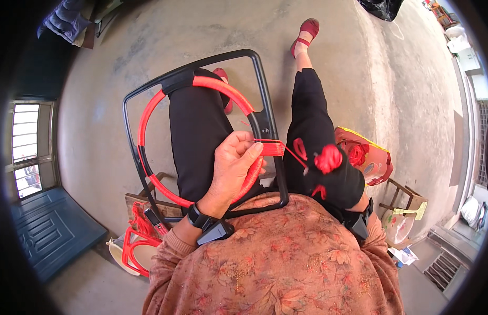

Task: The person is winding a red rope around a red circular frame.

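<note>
A black metal frame point(189, 60) with a ring point(154, 118) partly wound in red cord lies across my left thigh. My left hand point(233, 160) is closed on the ring's right side, thumb pressed by a flat band of red cord point(273, 149) beside the frame's right bar. From that band a strand runs toward my right knee. Over that knee a blurred bundle of red cord point(328, 159) shows, with smaller red loops point(299, 148) near it. Of my right hand point(362, 201) only skin near the wrist shows beside the knee; its fingers are hidden.
Right of my leg stands a red bag point(378, 163) with more red cord, near a wooden stool point(409, 197). Lower left are a pale basin point(120, 254) and red-wound hoops point(129, 252). A blue panel point(55, 231) lies beyond. Black plastic point(383, 8) lies at the top.
</note>
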### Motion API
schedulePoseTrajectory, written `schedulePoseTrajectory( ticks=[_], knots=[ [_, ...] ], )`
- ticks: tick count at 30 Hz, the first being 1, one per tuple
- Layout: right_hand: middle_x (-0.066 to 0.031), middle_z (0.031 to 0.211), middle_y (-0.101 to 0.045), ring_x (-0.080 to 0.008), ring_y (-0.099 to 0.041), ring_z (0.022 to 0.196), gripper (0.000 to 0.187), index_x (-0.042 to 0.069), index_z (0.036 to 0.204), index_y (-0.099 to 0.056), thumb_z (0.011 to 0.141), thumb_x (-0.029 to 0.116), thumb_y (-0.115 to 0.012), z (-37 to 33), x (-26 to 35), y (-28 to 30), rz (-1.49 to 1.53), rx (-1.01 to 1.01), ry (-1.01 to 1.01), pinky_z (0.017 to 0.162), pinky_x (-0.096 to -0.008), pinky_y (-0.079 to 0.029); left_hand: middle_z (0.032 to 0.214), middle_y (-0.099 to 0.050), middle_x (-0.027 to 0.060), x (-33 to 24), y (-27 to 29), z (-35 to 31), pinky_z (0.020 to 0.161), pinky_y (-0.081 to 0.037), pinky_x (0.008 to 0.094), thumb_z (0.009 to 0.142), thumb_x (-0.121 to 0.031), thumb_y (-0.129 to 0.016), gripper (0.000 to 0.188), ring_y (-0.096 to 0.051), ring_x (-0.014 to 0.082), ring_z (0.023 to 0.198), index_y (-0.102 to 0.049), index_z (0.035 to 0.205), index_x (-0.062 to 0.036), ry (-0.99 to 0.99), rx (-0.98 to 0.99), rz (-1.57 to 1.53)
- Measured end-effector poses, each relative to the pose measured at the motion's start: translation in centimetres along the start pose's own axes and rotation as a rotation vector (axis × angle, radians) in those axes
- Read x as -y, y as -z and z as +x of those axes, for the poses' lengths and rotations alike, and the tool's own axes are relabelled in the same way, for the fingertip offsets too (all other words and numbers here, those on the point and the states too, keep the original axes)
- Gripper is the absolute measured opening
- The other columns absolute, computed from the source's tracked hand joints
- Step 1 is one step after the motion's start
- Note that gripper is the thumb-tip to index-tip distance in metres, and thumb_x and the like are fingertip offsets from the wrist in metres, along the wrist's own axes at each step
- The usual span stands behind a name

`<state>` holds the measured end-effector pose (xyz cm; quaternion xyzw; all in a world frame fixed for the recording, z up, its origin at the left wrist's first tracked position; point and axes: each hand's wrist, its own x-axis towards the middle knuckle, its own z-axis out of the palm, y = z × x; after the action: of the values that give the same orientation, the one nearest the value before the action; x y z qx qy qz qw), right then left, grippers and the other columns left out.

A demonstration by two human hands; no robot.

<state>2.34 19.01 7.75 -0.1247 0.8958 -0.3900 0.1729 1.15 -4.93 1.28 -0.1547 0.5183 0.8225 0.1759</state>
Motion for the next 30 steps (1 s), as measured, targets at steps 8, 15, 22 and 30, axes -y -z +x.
schedulePoseTrajectory(
  ticks=[8,15,22,30],
  knots=[
    [0.0021,0.076,-0.052,-0.0075,-0.051,0.065,0.019,0.006,0.105,-0.059,0.096,0.023,-0.056,2.0,-13.2,0.8,1.337,-0.619,-0.313,0.055,-0.0232,-0.041,0.074,-0.065,0.0060,-0.6,0.0,0.0,0.053,-0.055,0.0262,0.095,-0.019,-0.058,0.016,-0.065,0.0137,0.060,-0.057,0.088,-0.0049,0.079,0.009,-0.123],
    [-0.0047,0.099,-0.064,-0.0214,-0.061,0.091,0.034,0.007,0.119,-0.059,0.096,0.031,-0.053,-7.1,-33.2,8.5,1.576,-0.487,0.178,0.077,-0.0339,-0.049,0.075,-0.064,0.0055,-0.6,-0.2,-0.2,0.055,-0.056,0.0263,0.095,-0.017,-0.058,0.013,-0.065,0.0131,0.062,-0.057,0.090,-0.0055,0.125,0.073,-0.136],
    [-0.0147,0.130,-0.055,-0.0242,-0.055,0.116,0.045,0.000,0.135,-0.046,0.094,0.014,-0.052,-1.4,-18.1,6.2,1.006,-0.334,-0.173,0.100,-0.0367,-0.042,0.095,-0.064,0.0039,-0.3,-0.3,0.1,0.072,-0.050,0.0225,0.099,-0.012,-0.049,0.012,-0.062,0.0087,0.083,-0.056,0.102,-0.0028,-0.004,0.054,-0.074],
    [-0.0108,0.090,-0.067,-0.0171,-0.064,0.083,0.043,0.000,0.123,-0.052,0.088,0.022,-0.064,7.5,-4.1,-6.4,0.506,0.276,0.202,0.074,-0.0316,-0.051,0.094,-0.062,0.0027,-1.2,-1.6,-0.5,0.071,-0.048,0.0203,0.097,-0.004,-0.048,0.016,-0.058,0.0056,0.079,-0.057,0.109,0.0022,0.001,0.007,0.143]
  ],
)
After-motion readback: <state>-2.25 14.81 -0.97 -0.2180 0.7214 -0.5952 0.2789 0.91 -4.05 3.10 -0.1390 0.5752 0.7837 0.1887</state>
